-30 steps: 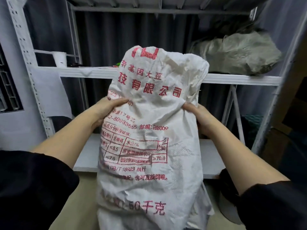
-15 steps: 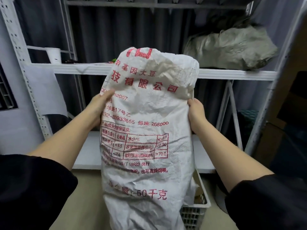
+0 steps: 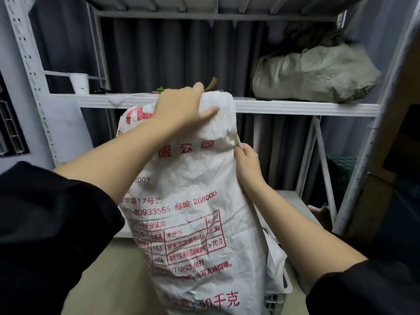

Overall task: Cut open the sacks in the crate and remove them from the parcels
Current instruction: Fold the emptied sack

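The white woven sack (image 3: pixel 195 201), printed with red characters and a red table, stood upright in the middle of the view, filling the space between the person's two forearms. Its lower end dropped toward the white plastic crate (image 3: pixel 278 296), of which only a slotted corner showed at the bottom right, partly hidden by the sack.

The left hand (image 3: pixel 181 108) was clamped over the sack's top edge, the fingers wrapped over the far side and the thumb laid across the near face, bunching the fabric. A brown cardboard corner (image 3: pixel 212 84), perhaps of a parcel inside, poked up just beyond those fingers. Lower and to the right of that grip, the right hand (image 3: pixel 246 162) pinched a fold of the sack's right edge between thumb and curled fingers, pulling a small peak of cloth outward. Both black sleeves (image 3: pixel 52 235) were pushed back, leaving the forearms bare.

Behind the top grip ran the white shelf (image 3: pixel 295 106) of a metal rack. On it, well to the right of the hands, lay a crumpled grey-green bag (image 3: pixel 316 73); to the left stood a small white cup (image 3: pixel 79 82). Dark curtains (image 3: pixel 159 53) hung behind the rack, and a lower shelf (image 3: pixel 293 201) showed just past the right wrist.
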Available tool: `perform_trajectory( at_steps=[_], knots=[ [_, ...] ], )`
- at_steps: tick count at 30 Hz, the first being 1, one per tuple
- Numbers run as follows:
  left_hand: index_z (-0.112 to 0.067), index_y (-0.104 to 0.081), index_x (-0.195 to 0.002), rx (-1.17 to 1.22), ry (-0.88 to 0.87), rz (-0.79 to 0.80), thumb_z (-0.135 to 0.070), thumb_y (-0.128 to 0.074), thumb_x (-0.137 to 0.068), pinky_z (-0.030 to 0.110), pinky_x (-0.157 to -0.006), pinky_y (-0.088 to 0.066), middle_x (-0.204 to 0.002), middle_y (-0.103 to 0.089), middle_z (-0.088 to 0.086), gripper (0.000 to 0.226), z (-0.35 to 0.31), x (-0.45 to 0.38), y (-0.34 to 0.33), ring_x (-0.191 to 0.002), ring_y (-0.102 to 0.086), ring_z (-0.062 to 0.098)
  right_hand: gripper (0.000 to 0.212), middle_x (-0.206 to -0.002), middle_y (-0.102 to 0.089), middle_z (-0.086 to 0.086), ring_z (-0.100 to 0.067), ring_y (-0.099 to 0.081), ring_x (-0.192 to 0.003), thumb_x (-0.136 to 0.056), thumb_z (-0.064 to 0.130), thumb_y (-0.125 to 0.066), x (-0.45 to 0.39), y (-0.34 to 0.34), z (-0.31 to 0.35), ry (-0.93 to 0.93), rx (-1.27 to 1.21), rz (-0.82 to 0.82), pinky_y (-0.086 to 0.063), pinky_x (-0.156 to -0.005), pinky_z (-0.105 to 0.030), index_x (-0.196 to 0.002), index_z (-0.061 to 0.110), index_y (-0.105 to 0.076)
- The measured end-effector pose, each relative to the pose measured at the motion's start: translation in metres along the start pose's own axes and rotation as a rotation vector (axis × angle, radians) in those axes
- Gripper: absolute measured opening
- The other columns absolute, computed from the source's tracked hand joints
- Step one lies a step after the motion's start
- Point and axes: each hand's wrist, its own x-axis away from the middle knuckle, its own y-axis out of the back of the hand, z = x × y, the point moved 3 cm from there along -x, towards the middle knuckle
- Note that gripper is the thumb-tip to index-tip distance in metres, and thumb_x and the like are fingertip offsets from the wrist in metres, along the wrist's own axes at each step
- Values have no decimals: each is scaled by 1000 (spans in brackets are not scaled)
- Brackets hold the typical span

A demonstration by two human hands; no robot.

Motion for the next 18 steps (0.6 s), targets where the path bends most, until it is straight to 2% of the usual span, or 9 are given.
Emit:
perform_trajectory(
  at_steps=[2,4,8,10,12,13,15,16,18],
  knots=[
    [-17,-43,-86,73,56,-48,-51,-32,-96,35,-61,-33,-89,-65,11,37,5,1,-1,-73,-50,30,25,-73,-51,1,-11,-46,-71,-96,13,-42,4,3,1,21,-10,42,-36,-63,-28,-74,11,-53],
    [-19,-44,-80,79,41,-123,-48,-28,-99,35,-59,-33,-87,-66,14,38,14,4,-1,-77,-55,34,26,-74,-53,0,-10,-47,-73,-96,16,-44,5,6,0,57,4,76,-37,-65,-29,-76,4,-56],
    [-16,-59,-92,60,84,-165,-45,-27,-101,36,-62,-31,-93,-67,16,44,31,11,-5,-91,-60,40,35,-81,-51,-7,-15,-46,-77,-97,19,-46,8,11,2,81,-61,114,-36,-69,-29,-88,-13,-54],
    [-15,-59,-92,58,73,-150,-43,-27,-101,35,-61,-32,-93,-67,16,43,32,13,-9,-92,-60,39,32,-82,-50,-8,-17,-45,-77,-98,17,-46,11,14,-1,15,-162,152,-36,-68,-29,-87,-12,-55],
    [-15,-58,-90,67,57,-129,-42,-28,-101,36,-61,-36,-91,-67,15,42,30,15,-10,-90,-61,37,24,-81,-54,-8,-16,-50,-74,-98,17,-47,14,18,-4,-87,-229,211,-41,-64,-25,-89,-2,-58],
    [-16,-57,-92,96,60,-127,-42,-29,-100,37,-63,-38,-91,-67,13,40,29,16,-9,-90,-61,36,21,-79,-57,-5,-13,-53,-73,-98,17,-47,15,19,-5,-131,-229,224,-44,-62,-22,-89,3,-58],
    [-19,-55,-104,205,64,-155,-47,-33,-97,39,-70,-43,-99,-66,8,37,32,21,-5,-94,-60,33,20,-76,-58,-2,-12,-53,-70,-96,16,-47,11,27,-6,-180,-203,144,-44,-58,-18,-81,8,-57],
    [-20,-53,-115,244,43,-193,-51,-35,-93,41,-78,-44,-108,-63,6,42,35,27,-3,-100,-59,29,21,-75,-57,-3,-12,-52,-70,-95,15,-46,6,33,-7,-195,-182,73,-43,-57,-20,-77,10,-56],
    [-19,-44,-133,254,42,-239,-63,-38,-84,42,-97,-36,-130,-52,5,66,42,46,-5,-120,-49,25,23,-76,-60,-2,-13,-53,-72,-94,15,-45,-1,45,-6,-217,-159,-25,-42,-60,-24,-76,11,-59]
  ],
)
